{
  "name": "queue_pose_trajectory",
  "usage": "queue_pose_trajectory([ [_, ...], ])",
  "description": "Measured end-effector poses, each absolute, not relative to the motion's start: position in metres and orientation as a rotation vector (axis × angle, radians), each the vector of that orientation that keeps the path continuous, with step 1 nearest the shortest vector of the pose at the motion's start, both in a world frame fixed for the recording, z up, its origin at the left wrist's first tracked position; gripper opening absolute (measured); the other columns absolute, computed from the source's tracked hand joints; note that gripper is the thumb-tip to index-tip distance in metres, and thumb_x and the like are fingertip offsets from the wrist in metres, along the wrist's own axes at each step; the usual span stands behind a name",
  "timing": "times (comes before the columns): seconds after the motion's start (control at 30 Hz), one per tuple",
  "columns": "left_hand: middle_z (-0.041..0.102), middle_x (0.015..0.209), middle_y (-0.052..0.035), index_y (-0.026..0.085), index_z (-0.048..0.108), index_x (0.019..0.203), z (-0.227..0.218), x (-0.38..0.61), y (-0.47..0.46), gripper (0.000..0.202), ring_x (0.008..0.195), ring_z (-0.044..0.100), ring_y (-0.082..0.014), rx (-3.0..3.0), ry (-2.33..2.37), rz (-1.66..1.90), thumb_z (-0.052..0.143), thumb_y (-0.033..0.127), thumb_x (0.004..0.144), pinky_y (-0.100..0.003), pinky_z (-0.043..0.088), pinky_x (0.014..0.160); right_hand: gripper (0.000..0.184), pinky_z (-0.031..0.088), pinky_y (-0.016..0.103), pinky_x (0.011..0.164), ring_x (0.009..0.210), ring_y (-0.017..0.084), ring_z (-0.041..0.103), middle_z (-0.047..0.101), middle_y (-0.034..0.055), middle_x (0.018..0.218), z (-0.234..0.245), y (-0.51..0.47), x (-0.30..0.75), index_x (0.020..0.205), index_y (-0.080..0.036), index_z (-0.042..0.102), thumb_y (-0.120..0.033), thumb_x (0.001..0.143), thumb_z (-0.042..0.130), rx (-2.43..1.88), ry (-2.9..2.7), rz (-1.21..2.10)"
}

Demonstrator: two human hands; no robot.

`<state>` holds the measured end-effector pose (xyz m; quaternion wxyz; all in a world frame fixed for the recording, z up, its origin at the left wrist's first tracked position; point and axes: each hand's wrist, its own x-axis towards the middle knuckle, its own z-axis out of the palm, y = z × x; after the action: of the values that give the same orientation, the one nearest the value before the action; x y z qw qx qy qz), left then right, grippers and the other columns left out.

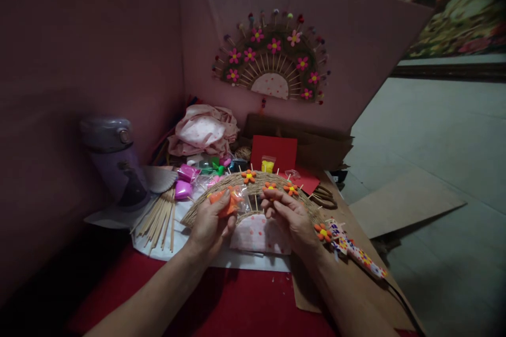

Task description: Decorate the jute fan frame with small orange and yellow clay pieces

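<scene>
My left hand point(209, 226) grips a small clear bag of orange clay point(227, 201), its open plastic end pointing right. Close by on the right, my right hand point(290, 216) has its thumb and fingertips pinched together; whatever is between them is too small to make out. Beneath both hands lies a fan-shaped piece wrapped in twine point(209, 189), with short sticks along its arc. Orange flowers with yellow centres, such as this clay flower point(249, 176), sit on it. Its half-round base is covered in pale spotted cloth point(259, 231).
Wooden sticks point(160, 218) and a purple flask point(114, 163) stand left. Pink clay packets point(185, 181), a yellow clay bag point(268, 165) and crumpled cloth point(205, 129) lie behind. A patterned glue gun point(358, 250) with a cord rests right. A finished fan point(272, 58) hangs on the pink board.
</scene>
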<state>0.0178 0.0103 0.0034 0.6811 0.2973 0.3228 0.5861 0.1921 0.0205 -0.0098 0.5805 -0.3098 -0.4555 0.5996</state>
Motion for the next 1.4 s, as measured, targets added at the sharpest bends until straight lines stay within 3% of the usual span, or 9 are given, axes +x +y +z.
queue_pose_trajectory([
  [0.2,0.047,0.041,0.0060,0.015,0.051,0.071,0.005,0.021,0.007,0.027,0.026,0.036,-0.0045,0.716,0.749,1.319,0.062,0.039,0.076,-0.014,0.022,0.027,0.015,0.038,0.022,0.043,0.049,0.009,0.050,0.061,0.0029,0.074,-0.014,0.022,0.194,0.089,-0.016,0.066,-0.020,0.078,0.057,-0.719,-1.112,1.379],
  [0.43,0.047,0.040,0.0063,0.015,0.054,0.074,-0.001,0.022,0.010,0.025,0.027,0.035,-0.0039,0.702,0.740,1.310,0.062,0.039,0.077,-0.014,0.025,0.028,0.032,0.035,0.021,0.051,0.056,0.007,0.042,0.056,0.0039,0.081,0.000,0.017,0.195,0.097,-0.014,0.067,-0.014,0.066,0.059,-0.658,-0.977,1.567],
  [0.57,0.050,0.045,0.0050,0.015,0.055,0.075,-0.005,0.021,0.012,0.023,0.030,0.037,-0.0036,0.678,0.716,1.310,0.062,0.037,0.077,-0.013,0.025,0.029,0.023,0.030,0.020,0.048,0.052,0.007,0.043,0.055,0.0021,0.070,-0.005,0.020,0.198,0.086,-0.015,0.068,-0.013,0.066,0.057,-0.637,-1.021,1.535],
  [0.67,0.048,0.042,0.0054,0.014,0.056,0.073,-0.003,0.021,0.011,0.026,0.028,0.035,-0.0040,0.695,0.740,1.285,0.062,0.039,0.076,-0.014,0.021,0.027,0.015,0.025,0.020,0.044,0.046,0.007,0.039,0.052,0.0013,0.060,-0.008,0.021,0.201,0.075,-0.012,0.066,-0.016,0.069,0.053,-0.649,-1.045,1.516],
  [0.77,0.048,0.041,0.0056,0.015,0.055,0.073,-0.001,0.021,0.011,0.026,0.028,0.036,-0.0044,0.685,0.770,1.295,0.064,0.040,0.074,-0.014,0.020,0.027,0.013,0.023,0.020,0.042,0.045,0.006,0.033,0.049,0.0004,0.063,-0.006,0.018,0.200,0.074,-0.013,0.062,-0.023,0.071,0.054,-0.631,-1.024,1.615],
  [0.9,0.046,0.037,0.0053,0.014,0.056,0.070,-0.003,0.021,0.012,0.027,0.027,0.034,-0.0047,0.697,0.768,1.297,0.062,0.040,0.075,-0.014,0.022,0.028,0.023,0.025,0.018,0.041,0.046,0.006,0.035,0.046,-0.0013,0.066,-0.002,0.015,0.195,0.069,-0.015,0.055,-0.036,0.079,0.057,-0.607,-1.044,1.649],
  [1.07,0.048,0.041,0.0044,0.013,0.056,0.073,0.000,0.022,0.011,0.031,0.027,0.035,-0.0046,0.763,0.804,1.264,0.061,0.044,0.075,-0.014,0.021,0.027,0.019,0.028,0.018,0.042,0.045,0.005,0.040,0.053,-0.0019,0.065,-0.008,0.015,0.190,0.081,-0.017,0.058,-0.033,0.077,0.066,-0.733,-1.117,1.510],
  [1.23,0.051,0.048,0.0049,0.016,0.051,0.075,0.001,0.026,0.008,0.029,0.029,0.039,-0.0049,0.762,0.778,1.244,0.064,0.041,0.074,-0.014,0.023,0.026,0.020,0.018,0.017,0.040,0.041,0.003,0.024,0.033,-0.0088,0.047,-0.012,0.010,0.189,0.087,-0.013,0.064,-0.031,0.079,0.062,-0.810,-1.275,1.485],
  [1.4,0.053,0.052,0.0048,0.016,0.051,0.077,-0.003,0.027,0.007,0.025,0.030,0.039,-0.0043,0.792,0.765,1.219,0.061,0.039,0.077,-0.014,0.024,0.027,0.022,0.015,0.017,0.036,0.036,0.003,0.021,0.030,-0.0103,0.044,-0.009,0.008,0.187,0.087,-0.013,0.064,-0.032,0.077,0.062,-0.888,-1.260,1.438],
])
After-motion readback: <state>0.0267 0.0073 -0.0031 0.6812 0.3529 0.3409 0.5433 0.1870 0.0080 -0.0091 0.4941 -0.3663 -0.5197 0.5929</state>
